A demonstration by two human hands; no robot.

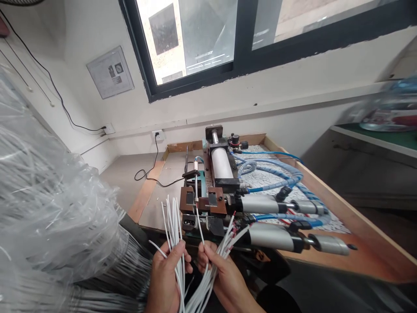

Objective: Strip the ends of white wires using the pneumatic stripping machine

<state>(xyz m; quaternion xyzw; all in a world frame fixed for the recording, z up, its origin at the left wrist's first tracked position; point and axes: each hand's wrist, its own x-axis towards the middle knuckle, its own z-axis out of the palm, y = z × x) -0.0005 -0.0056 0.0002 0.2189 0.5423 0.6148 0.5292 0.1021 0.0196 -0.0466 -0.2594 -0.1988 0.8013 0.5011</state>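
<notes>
My left hand is closed round a fanned bundle of white cables whose ends point up. In my right hand is a second bundle of white cables, several with pinkish-red tips. Between thumb and forefinger of that hand a single white cable is pinched, its end reaching up to the jaws of a pneumatic wire-stripping machine. Whether the tip is inside the jaws I cannot tell. Below my hands the two bundles run together toward the bottom edge.
Silver air cylinders and blue hoses fill the right of the wood-edged bench. Plastic-wrapped bundles of grey cable crowd the left. A black cord runs from a wall socket, and a shelf stands at right.
</notes>
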